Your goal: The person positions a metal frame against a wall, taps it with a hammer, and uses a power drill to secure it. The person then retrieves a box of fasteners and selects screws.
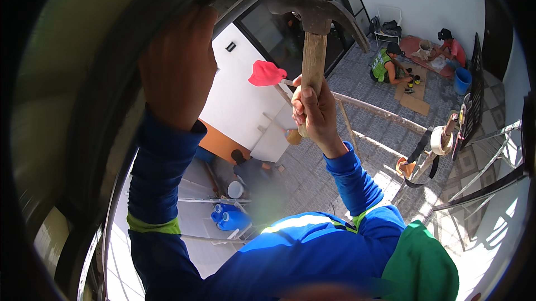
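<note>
In my right hand is a claw hammer, held upright by its wooden handle. Its dark steel head points up, the claw curving to the right. My left hand is raised at the upper left, fingers curled against the edge of a dark frame. Shadow hides its fingertips and whatever they may hold. Just left of the right hand, a pink cloth covers the end of a pole. Both my arms are in blue sleeves with yellow-green bands.
Scaffold bars cross below me, with a tape roll and tools at their right end. Far below, two people work on cardboard near a blue bucket. Another person is beside blue containers.
</note>
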The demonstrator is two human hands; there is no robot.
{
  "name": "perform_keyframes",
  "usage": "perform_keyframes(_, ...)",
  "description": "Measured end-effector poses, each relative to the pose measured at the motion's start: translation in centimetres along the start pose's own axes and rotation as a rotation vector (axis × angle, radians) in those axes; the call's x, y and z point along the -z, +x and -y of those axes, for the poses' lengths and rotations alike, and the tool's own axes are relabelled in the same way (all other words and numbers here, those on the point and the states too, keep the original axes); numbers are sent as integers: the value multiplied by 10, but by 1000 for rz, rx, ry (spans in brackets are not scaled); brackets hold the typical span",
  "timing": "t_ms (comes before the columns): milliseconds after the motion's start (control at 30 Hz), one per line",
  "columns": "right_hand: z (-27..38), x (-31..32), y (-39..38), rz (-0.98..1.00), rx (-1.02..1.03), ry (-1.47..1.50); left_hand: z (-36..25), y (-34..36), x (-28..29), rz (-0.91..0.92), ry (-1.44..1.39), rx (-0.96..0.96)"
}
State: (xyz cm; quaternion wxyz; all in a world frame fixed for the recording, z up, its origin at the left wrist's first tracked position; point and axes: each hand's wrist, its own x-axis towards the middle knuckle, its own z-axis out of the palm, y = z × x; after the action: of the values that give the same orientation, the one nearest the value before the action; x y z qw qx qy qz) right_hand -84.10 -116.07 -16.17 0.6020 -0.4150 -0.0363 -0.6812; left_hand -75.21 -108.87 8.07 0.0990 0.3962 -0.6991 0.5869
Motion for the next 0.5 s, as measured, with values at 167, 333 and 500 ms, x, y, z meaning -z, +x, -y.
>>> perform_keyframes(167, -2, 0, -18, -95, 20, -106, 0, -27, 18, -90, -58, -48)
perform_keyframes(333, -30, -16, -43, 1, 115, -67, -13, -136, 61, -253, -245, -53)
perform_keyframes(500, -58, -33, -55, 171, 101, -70, 14, -270, 149, -373, 11, 627)
